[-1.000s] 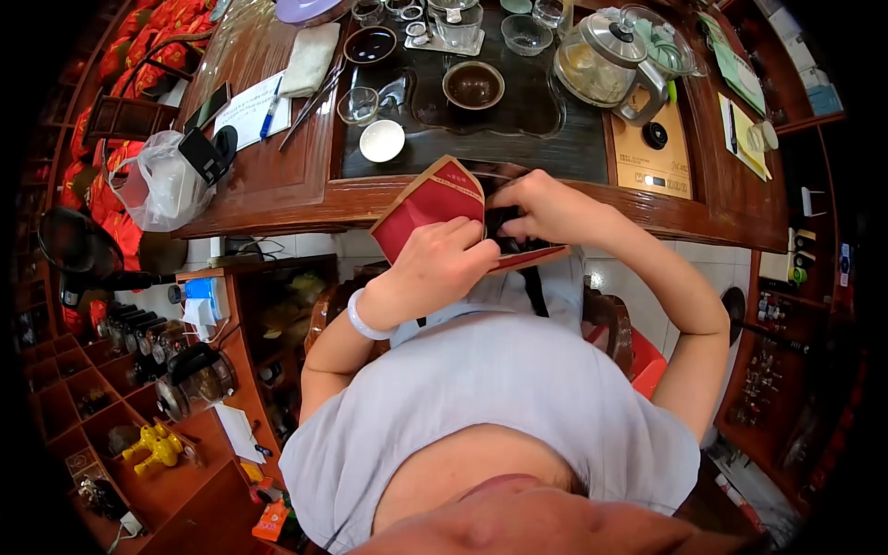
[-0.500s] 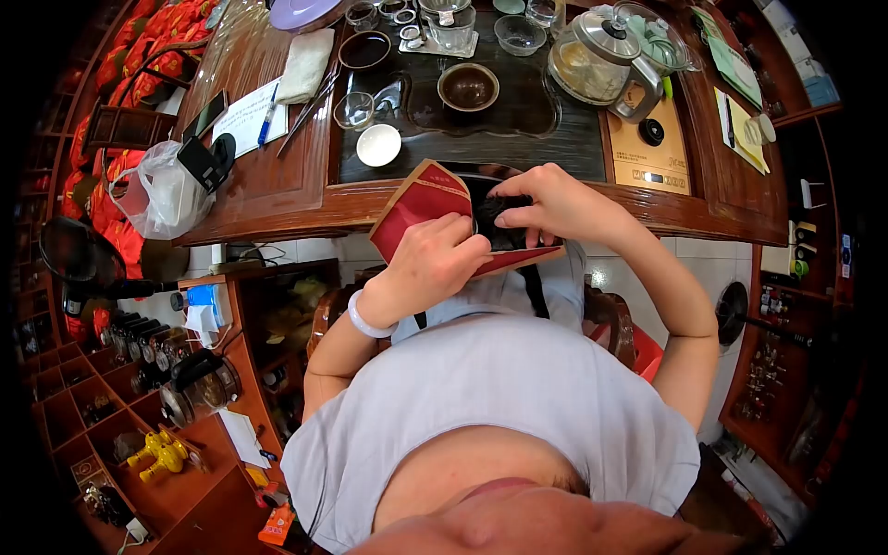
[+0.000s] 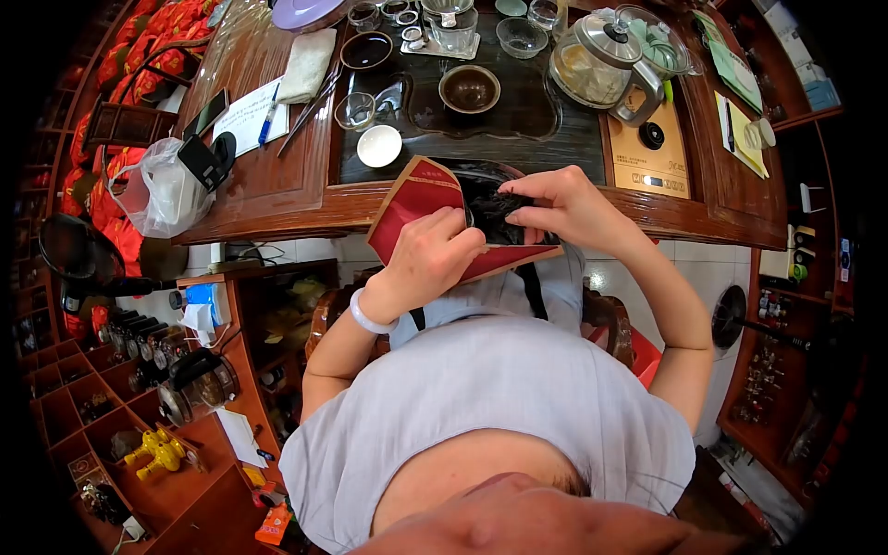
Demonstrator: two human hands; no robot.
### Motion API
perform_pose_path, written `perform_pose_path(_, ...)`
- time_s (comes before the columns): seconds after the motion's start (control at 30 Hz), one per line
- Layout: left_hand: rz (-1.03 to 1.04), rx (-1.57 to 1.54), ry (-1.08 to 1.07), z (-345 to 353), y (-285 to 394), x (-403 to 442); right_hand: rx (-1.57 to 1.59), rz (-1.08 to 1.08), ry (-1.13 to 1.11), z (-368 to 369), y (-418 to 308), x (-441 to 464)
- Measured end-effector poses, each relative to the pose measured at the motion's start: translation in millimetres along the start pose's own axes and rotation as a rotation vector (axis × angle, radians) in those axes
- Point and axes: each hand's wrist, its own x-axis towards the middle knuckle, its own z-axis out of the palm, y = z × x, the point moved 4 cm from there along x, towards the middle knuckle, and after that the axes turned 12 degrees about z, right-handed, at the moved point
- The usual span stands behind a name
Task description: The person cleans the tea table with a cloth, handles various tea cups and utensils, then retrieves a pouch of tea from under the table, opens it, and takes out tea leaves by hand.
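My left hand (image 3: 427,252), with a white bangle at its wrist, grips the near side of a red packet (image 3: 413,198) with tan edges. The packet lies open over my lap at the table edge. Its inside looks dark and holds black, leafy stuff like dry tea. Over the packet's mouth, my right hand (image 3: 561,202) pinches a small tuft of dark tea leaves (image 3: 511,205) between thumb and fingers. Beyond the packet, a small white cup (image 3: 379,145) and a brown bowl (image 3: 469,90) stand on the dark tea tray (image 3: 416,153).
A glass kettle (image 3: 597,65) stands at the tray's back right, beside a gold-coloured panel (image 3: 638,153). Left lie a folded cloth (image 3: 308,65), a pen (image 3: 268,120) and a plastic bag (image 3: 165,199) at the table's edge. Small glass cups line the back.
My right hand has lifted slightly out of the packet, and a dark tuft now shows between its fingertips. The packet's mouth looks wider. My left hand keeps its grip.
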Motion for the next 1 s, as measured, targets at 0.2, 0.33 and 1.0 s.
perform_pose_path(0.2,-0.003,-0.007,0.031,4.3,-3.6,-2.9,0.116,-0.023,0.04,-2.1,-1.5,-2.6)
perform_pose_path(0.33,-0.012,-0.003,0.055,4.8,-5.7,-3.7,0.17,-0.018,0.045,-3.0,2.0,-0.1)
perform_pose_path(1.0,-0.014,0.006,0.083,18.2,-34.7,8.9,0.518,0.064,0.2,-72.7,-13.6,31.9)
